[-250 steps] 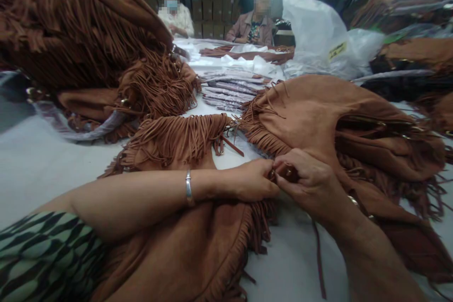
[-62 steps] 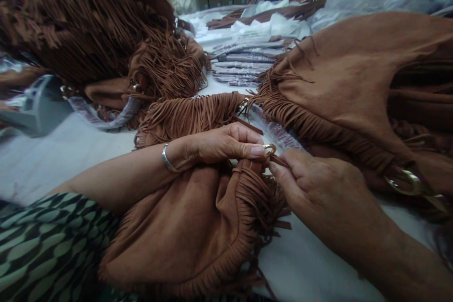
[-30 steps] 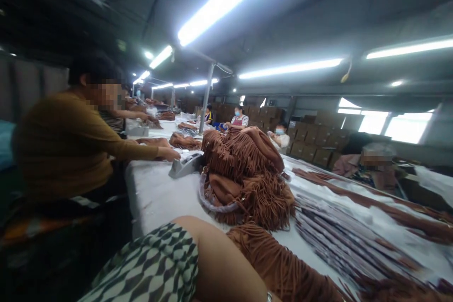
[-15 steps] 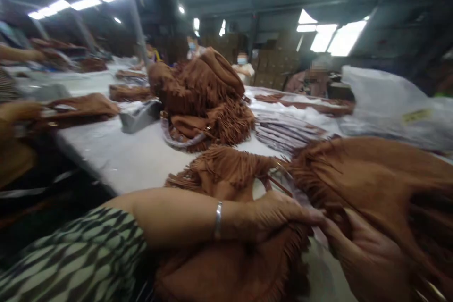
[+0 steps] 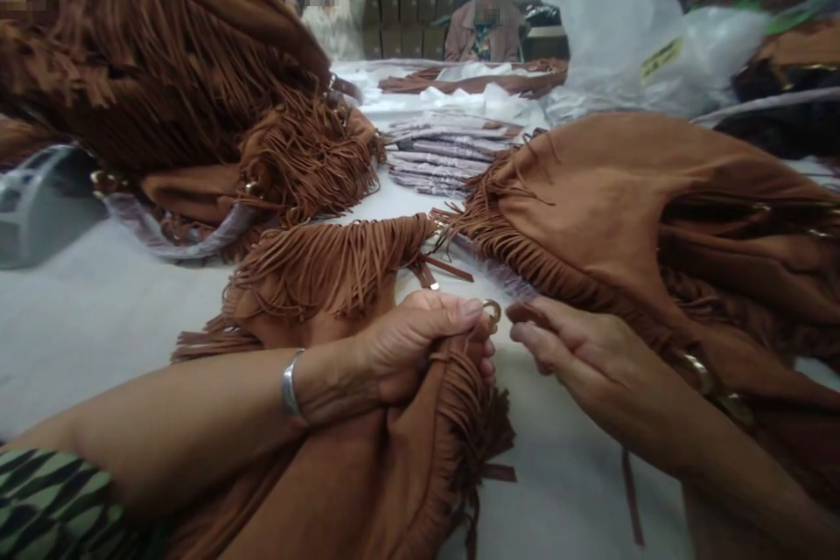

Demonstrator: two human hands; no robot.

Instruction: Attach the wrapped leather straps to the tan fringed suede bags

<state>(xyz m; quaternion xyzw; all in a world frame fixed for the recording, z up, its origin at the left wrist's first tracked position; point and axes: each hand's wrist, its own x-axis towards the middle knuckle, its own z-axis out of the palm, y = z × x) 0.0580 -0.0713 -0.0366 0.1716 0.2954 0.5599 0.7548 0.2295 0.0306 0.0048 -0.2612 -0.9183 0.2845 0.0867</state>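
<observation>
A brown fringed handbag [image 5: 341, 472], soft like suede, lies in front of me. My left hand [image 5: 420, 332] is closed on its upper corner. From between thumb and fingers a gold metal ring [image 5: 492, 312] sticks out. Just right of the ring, my right hand [image 5: 584, 350] is closed, with a small brown leather piece [image 5: 525, 310] showing at its fingertips; the rest of that piece is hidden. A small gap separates the two hands. Beyond them runs a strap wrapped in clear film [image 5: 502, 271], partly covered by the neighbouring bag.
Another fringed bag [image 5: 604, 175] lies close on the right. Fringed bags are piled [image 5: 197, 61] at left, beside a grey holder [image 5: 52, 210]. Film-wrapped straps [image 5: 452, 153] are stacked behind. White plastic bags [image 5: 610, 26] and two people stand or sit farther back.
My view has turned right and down. My hands, close together before, are now slightly apart, and the gold ring shows at my left fingertips. The wrapped strap no longer lies across my fingers.
</observation>
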